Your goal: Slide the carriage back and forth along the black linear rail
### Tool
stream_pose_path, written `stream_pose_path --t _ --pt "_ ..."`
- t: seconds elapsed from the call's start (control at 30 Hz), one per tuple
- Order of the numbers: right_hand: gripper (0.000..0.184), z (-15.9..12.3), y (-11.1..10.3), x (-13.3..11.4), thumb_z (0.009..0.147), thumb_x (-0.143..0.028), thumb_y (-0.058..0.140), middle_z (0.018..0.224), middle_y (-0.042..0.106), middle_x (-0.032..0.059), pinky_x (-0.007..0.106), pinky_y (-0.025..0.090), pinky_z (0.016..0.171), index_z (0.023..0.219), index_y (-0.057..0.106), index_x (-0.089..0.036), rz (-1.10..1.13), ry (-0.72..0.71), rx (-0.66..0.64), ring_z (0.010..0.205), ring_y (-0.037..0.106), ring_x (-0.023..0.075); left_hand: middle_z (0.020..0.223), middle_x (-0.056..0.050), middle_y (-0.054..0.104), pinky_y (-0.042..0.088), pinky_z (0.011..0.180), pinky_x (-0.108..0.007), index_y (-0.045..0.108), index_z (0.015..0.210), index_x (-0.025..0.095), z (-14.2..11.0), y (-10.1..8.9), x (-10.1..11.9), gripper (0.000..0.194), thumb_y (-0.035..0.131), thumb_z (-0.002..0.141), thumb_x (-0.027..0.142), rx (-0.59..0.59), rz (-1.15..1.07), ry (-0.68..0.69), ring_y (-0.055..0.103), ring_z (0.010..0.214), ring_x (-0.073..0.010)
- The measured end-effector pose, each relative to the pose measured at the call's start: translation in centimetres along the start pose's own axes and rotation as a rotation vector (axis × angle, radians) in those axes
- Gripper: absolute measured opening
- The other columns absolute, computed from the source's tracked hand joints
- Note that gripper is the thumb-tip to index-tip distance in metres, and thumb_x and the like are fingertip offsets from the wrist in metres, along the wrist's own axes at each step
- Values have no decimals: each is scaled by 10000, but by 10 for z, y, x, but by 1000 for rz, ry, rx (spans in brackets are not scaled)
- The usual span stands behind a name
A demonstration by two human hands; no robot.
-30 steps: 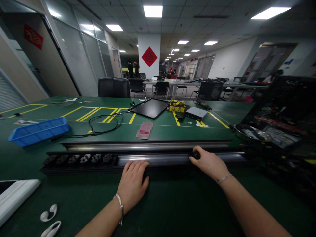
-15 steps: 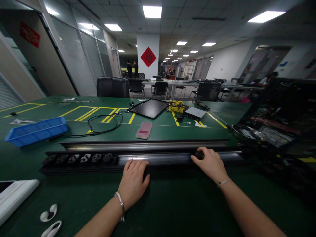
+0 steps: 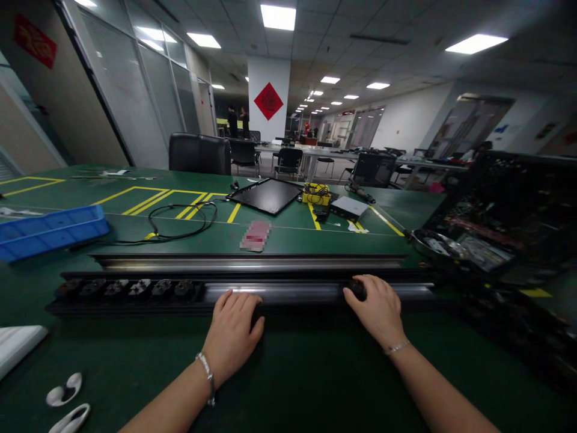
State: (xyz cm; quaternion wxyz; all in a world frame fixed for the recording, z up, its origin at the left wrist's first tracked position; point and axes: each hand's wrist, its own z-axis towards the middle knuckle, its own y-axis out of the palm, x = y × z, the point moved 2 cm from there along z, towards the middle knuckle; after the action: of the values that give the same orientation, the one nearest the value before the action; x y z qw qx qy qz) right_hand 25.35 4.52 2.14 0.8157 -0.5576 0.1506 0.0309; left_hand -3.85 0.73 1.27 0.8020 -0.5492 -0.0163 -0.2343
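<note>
A long black trough-like rail [image 3: 288,293] with a shiny metal inside lies across the table before me. Several small black modules [image 3: 139,288] with metal parts on top sit in a row in its left end. My left hand [image 3: 235,328] lies on the rail's near edge just right of that row, fingers stretched out and holding nothing. Farther right, my right hand [image 3: 376,307] has its thumb and fingers round a small black rounded piece [image 3: 358,290] at the rail. My fingers partly cover this piece, and its kind is unclear.
A second rail [image 3: 252,264] lies parallel just behind. Beyond are a blue bin [image 3: 51,231], a looped black cable [image 3: 183,219], a dark flat panel [image 3: 268,196] and a grey box [image 3: 349,208]. An open electronics chassis [image 3: 487,240] stands right; white earphones [image 3: 65,390] lie front left.
My view has shifted slightly, so the rails, bin and both hands appear farther left. Both hands keep about the same places along the rail, and the right hand still grips the black piece.
</note>
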Motion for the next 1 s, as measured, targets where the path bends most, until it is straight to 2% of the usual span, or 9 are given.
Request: stream_pose_path --t 0.3,0.53,0.77,1.0 --pt "345 5 -5 6 773 -414 466 1139 608 48 397 332 956 1030 626 -250 16 -23 -6 1093 491 242 982 -27 658 312 1010 -471 557 1007 240 -1 1 -2 202 508 811 233 1 30 18 575 977 -221" --pt "405 8 -4 10 763 -432 479 1158 605 61 392 334 968 1074 609 -209 23 5 -22 1101 490 249 999 -30 655 289 1027 -479 547 1024 238 -2 3 -4 208 500 821 239 -4 45 32 578 994 -224" --pt "400 8 1 14 751 -436 488 1201 577 82 405 314 998 1054 610 -204 15 -9 18 1154 464 253 988 -31 662 309 1010 -469 551 1006 239 -1 2 -4 205 506 807 234 7 51 30 582 976 -221" --pt "377 9 -2 17 765 -416 465 1161 606 64 396 320 988 1049 604 -211 22 -8 -12 1129 491 245 989 -28 661 311 1007 -468 554 1001 244 -1 3 -4 199 504 809 234 7 53 35 582 977 -225"
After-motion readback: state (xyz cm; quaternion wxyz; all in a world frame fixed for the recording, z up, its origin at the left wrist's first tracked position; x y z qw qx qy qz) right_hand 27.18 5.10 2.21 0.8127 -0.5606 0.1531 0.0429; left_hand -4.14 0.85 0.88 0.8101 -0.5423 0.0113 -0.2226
